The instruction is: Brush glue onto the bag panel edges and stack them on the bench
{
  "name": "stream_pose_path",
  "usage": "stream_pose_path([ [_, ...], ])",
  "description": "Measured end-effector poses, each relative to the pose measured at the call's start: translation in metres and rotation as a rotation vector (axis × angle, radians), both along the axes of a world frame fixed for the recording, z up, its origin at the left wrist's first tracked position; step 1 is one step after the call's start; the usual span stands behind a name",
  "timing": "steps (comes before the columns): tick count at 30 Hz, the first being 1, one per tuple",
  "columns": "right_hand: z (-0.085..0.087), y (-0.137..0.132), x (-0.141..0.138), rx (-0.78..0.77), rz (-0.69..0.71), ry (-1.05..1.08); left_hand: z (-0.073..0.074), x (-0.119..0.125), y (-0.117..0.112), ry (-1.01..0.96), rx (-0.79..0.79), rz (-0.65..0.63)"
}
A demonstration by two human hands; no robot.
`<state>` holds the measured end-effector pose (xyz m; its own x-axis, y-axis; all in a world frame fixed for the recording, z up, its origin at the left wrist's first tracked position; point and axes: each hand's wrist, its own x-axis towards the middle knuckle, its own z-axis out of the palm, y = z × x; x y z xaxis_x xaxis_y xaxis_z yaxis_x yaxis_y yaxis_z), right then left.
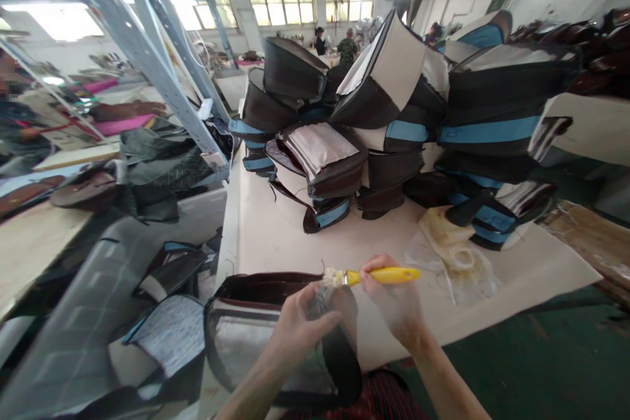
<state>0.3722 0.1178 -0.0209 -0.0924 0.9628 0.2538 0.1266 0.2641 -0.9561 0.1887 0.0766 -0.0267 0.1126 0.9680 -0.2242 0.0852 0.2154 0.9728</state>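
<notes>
At the near edge of the pale desk [275, 236], the left hand [300, 321] pinches the rim of the dark brown and grey bag shell [246, 335], holding it up steady. The right hand [394, 305] is closed round the small yellow-handled brush [384, 275], so its bristles touch that rim

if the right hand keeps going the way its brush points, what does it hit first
The right hand aims its yellow-handled brush leftward. The bristles would probably first meet the raised edge of the dark bag pinched by the left hand, though depth is unclear.
</notes>
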Motion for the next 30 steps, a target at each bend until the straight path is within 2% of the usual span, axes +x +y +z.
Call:
stream_pose_path([
  [3, 0.000, 0.002, 0.002, -0.035, 0.021, 0.017, 0.006, -0.001, 0.001, 0.021, 0.006, 0.002],
  [6, 0.003, 0.005, 0.010, -0.044, -0.052, 0.123, 0.020, -0.011, 0.005, -0.013, 0.032, -0.042],
  [8, 0.009, 0.007, 0.018, -0.030, -0.084, 0.223, 0.029, -0.024, 0.008, -0.121, 0.063, -0.116],
  [10, 0.015, 0.007, 0.025, -0.026, -0.105, 0.322, 0.030, -0.037, 0.013, -0.282, 0.080, -0.172],
  [12, 0.023, 0.004, 0.028, -0.057, -0.104, 0.421, 0.024, -0.046, 0.018, -0.442, 0.067, -0.178],
  [16, 0.037, -0.003, 0.025, -0.148, -0.017, 0.569, 0.000, -0.051, 0.025, -0.698, -0.012, -0.116],
  [19, 0.041, -0.007, 0.018, -0.179, 0.035, 0.581, -0.012, -0.047, 0.026, -0.794, -0.050, -0.091],
  [23, 0.037, -0.011, 0.005, -0.185, 0.106, 0.494, -0.016, -0.046, 0.025, -0.847, -0.060, -0.124],
  [25, 0.036, -0.013, -0.002, -0.139, 0.145, 0.397, -0.017, -0.048, 0.023, -0.885, -0.098, -0.141],
  [30, 0.035, -0.017, -0.010, 0.113, 0.219, 0.210, -0.024, -0.058, 0.020, -0.938, -0.167, -0.095],
])
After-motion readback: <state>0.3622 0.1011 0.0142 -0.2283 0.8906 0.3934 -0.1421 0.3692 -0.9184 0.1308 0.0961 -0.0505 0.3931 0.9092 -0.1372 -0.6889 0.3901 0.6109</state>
